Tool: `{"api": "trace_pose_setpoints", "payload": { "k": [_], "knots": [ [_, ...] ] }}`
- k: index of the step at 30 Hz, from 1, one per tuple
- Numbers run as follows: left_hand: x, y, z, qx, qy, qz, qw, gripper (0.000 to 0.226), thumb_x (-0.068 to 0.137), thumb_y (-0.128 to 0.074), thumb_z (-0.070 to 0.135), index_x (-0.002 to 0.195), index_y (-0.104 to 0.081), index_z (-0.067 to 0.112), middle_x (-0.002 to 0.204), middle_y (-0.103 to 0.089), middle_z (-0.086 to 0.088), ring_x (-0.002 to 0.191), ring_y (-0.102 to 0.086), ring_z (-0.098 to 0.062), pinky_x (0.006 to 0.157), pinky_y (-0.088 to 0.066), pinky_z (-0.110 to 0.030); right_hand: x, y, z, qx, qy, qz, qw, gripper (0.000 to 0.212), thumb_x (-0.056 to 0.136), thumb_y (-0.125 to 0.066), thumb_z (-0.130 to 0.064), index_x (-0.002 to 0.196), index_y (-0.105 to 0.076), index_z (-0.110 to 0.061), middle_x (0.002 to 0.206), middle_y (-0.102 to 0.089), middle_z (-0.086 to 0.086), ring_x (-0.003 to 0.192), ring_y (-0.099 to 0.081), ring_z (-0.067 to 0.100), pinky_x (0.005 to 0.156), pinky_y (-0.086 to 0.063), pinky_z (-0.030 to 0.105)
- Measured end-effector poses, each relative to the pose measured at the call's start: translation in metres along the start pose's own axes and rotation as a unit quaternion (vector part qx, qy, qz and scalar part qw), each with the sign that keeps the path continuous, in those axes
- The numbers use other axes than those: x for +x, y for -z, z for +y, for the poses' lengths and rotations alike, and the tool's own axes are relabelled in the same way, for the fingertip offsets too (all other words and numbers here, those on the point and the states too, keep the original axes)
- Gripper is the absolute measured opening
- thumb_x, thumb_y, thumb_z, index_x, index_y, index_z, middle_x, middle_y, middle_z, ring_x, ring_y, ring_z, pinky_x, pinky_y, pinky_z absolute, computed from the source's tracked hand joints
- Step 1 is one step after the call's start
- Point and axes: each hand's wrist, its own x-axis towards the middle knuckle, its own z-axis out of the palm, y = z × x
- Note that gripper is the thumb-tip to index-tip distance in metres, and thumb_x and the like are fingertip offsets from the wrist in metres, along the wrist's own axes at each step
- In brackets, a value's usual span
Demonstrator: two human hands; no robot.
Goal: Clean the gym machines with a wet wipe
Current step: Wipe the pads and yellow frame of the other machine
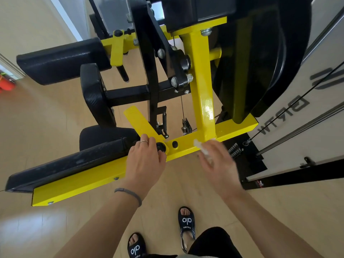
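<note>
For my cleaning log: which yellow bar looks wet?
The upright yellow post: its lower face shines with wet patches above the wipe; the horizontal yellow beam looks dry.

Pale wood-look floor (42, 112) fills the view from 6 to 10 o'clock, with a soft sheen of daylight at 8 o'clock. A cream wall (24, 21) rises at 11 o'clock, edged by a white trim (65, 17) toward 12, and a red object (6, 83), too cropped to identify, sits at 9 o'clock. At 3 o'clock a light grey panel (316, 75) carries dark lettering, with steel rods (301, 127) running across it.
</note>
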Motion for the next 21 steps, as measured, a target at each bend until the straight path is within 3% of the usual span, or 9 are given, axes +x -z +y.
{"api": "trace_pose_setpoints", "payload": {
  "k": [2, 3, 6, 8, 10, 15, 18, 21],
  "knots": [
    [0.002, 0.0, 0.006, 0.026, 0.007, -0.001, 1.0, 0.036, 0.101, -0.035, 0.044, 0.112, -0.051, 0.014, 0.11, -0.051, -0.006, 0.088, -0.053, -0.022, 0.074, -0.043, -0.033, 0.02, 0.017, 0.017, -0.011, -0.041, 0.052, 0.998, 0.028, 0.091, -0.073, -0.01, 0.117, -0.066, -0.003, 0.121, -0.062, 0.01, 0.105, -0.059, 0.013, 0.085, -0.046, 0.006],
    [0.003, 0.0, 0.008, 0.037, 0.009, -0.006, 0.999, 0.04, 0.102, -0.033, 0.048, 0.114, -0.05, 0.014, 0.114, -0.051, -0.006, 0.093, -0.054, -0.023, 0.077, -0.045, -0.034, 0.03, 0.022, 0.027, -0.02, -0.055, 0.051, 0.997, 0.03, 0.092, -0.072, -0.011, 0.12, -0.065, -0.003, 0.123, -0.061, 0.011, 0.107, -0.059, 0.016, 0.087, -0.048, 0.01],
    [0.005, -0.001, 0.013, 0.061, 0.014, -0.021, 0.998, 0.046, 0.102, -0.03, 0.052, 0.119, -0.049, 0.013, 0.124, -0.051, -0.008, 0.103, -0.056, -0.025, 0.085, -0.047, -0.036, 0.047, 0.02, 0.045, -0.084, -0.062, -0.052, 0.993, 0.037, 0.1, -0.057, -0.032, 0.13, -0.062, -0.01, 0.135, -0.059, 0.003, 0.116, -0.054, 0.024, 0.094, -0.055, 0.041],
    [0.005, -0.002, 0.014, 0.067, 0.017, -0.021, 0.997, 0.047, 0.102, -0.03, 0.053, 0.119, -0.049, 0.013, 0.123, -0.051, -0.007, 0.102, -0.056, -0.024, 0.085, -0.048, -0.036, 0.047, 0.017, 0.046, -0.216, -0.036, -0.124, 0.968, 0.052, 0.105, -0.037, -0.048, 0.143, -0.054, -0.017, 0.148, -0.052, -0.004, 0.121, -0.048, 0.026, 0.101, -0.05, 0.043],
    [0.006, -0.003, 0.015, 0.069, 0.021, -0.019, 0.997, 0.046, 0.101, -0.031, 0.052, 0.118, -0.049, 0.013, 0.12, -0.052, -0.007, 0.1, -0.055, -0.024, 0.084, -0.048, -0.036, 0.046, 0.016, 0.046, -0.272, -0.034, -0.156, 0.949, 0.065, 0.104, -0.021, -0.057, 0.153, -0.041, -0.02, 0.158, -0.04, -0.006, 0.123, -0.048, 0.026, 0.103, -0.045, 0.043],
    [0.007, -0.006, 0.018, 0.074, 0.03, -0.017, 0.997, 0.045, 0.101, -0.033, 0.052, 0.114, -0.05, 0.012, 0.116, -0.053, -0.008, 0.097, -0.054, -0.025, 0.081, -0.046, -0.036, 0.039, 0.021, 0.066, -0.182, -0.026, -0.218, 0.958, 0.069, 0.103, -0.025, -0.058, 0.159, -0.02, -0.02, 0.167, -0.018, -0.003, 0.124, -0.057, 0.028, 0.099, -0.053, 0.044],
    [0.007, -0.005, 0.017, 0.076, 0.03, -0.017, 0.996, 0.044, 0.101, -0.034, 0.052, 0.113, -0.05, 0.012, 0.115, -0.053, -0.008, 0.096, -0.054, -0.025, 0.081, -0.046, -0.036, 0.051, 0.031, 0.091, -0.17, -0.114, -0.179, 0.962, 0.082, 0.096, -0.01, -0.074, 0.157, -0.021, -0.021, 0.163, -0.02, -0.003, 0.119, -0.06, 0.029, 0.091, -0.057, 0.046],
    [0.008, -0.005, 0.02, 0.078, 0.033, -0.024, 0.996, 0.045, 0.101, -0.033, 0.052, 0.115, -0.05, 0.012, 0.115, -0.053, -0.007, 0.097, -0.054, -0.025, 0.081, -0.046, -0.037, 0.052, 0.032, 0.083, -0.13, -0.156, -0.169, 0.965, 0.078, 0.099, -0.02, -0.07, 0.16, -0.013, -0.023, 0.168, -0.01, -0.007, 0.133, -0.051, 0.029, 0.104, -0.05, 0.048]
  ]
}}
